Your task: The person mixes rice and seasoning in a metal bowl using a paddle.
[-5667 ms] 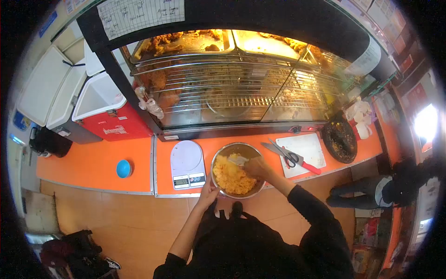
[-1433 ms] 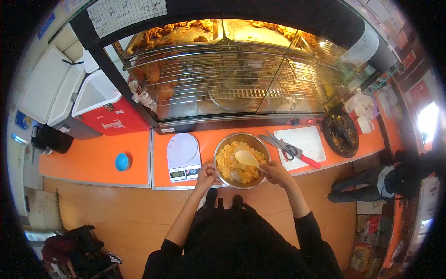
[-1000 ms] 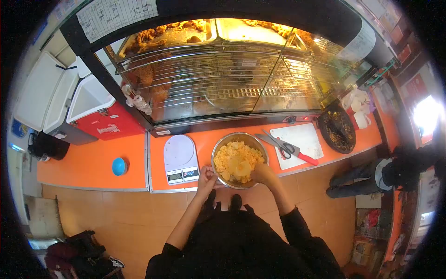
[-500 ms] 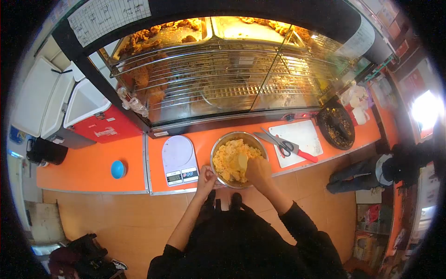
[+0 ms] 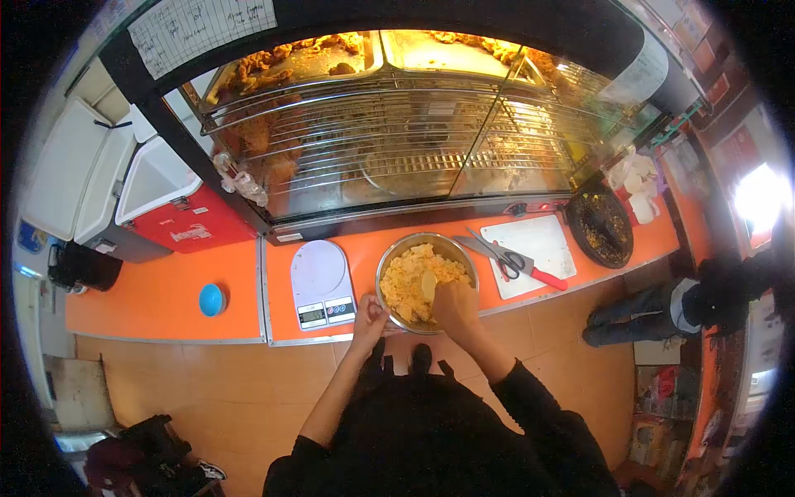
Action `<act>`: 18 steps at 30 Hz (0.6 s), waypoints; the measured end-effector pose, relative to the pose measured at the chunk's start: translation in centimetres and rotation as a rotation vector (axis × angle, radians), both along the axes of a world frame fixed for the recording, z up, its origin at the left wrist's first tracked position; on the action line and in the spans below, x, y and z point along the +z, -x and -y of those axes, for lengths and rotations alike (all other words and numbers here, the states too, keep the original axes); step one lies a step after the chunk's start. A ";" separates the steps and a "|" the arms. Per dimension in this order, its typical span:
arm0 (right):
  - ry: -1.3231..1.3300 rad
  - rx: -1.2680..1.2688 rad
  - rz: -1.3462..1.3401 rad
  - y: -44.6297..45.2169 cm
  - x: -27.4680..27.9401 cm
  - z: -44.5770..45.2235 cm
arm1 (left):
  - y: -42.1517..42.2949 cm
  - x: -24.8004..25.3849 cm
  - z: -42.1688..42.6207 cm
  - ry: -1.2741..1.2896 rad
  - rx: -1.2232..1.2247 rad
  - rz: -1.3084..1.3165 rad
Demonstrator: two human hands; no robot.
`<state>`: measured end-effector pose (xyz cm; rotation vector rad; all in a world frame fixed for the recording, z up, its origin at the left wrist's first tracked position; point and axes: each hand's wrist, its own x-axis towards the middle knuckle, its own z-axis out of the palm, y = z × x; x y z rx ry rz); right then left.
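Note:
A steel bowl of crumbly yellow-orange food, which looks like rice, sits at the counter's front edge. The fingers of my left hand are closed on the bowl's near-left rim. Over the right side of the bowl, my right hand is wrapped round a pale yellow paddle. Only the paddle's rounded end shows against the food; its handle is hidden in my fist. To the left of the bowl lies a white digital kitchen scale.
A white cutting board holds scissors and a red-handled knife. Beyond it stands a dark stone mortar. A glass food warmer backs the counter. At left are a blue bowl and red cooler. Another person stands at right.
My right hand and the paddle have shifted slightly left within the bowl, and the food there is stirred about. My left hand stays at the rim.

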<state>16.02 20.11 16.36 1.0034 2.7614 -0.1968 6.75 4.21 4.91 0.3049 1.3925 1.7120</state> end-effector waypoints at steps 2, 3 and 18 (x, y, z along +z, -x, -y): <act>0.024 0.004 0.026 0.6 -0.7 1.2 | 0.0 0.1 -0.1 -0.009 -0.006 -0.004; 0.026 0.004 0.028 1.0 -3.1 1.5 | 0.0 0.2 -0.1 -0.016 -0.013 -0.007; 0.017 0.034 0.064 1.4 -4.1 0.8 | -0.4 -1.0 -0.1 -0.014 0.059 -0.045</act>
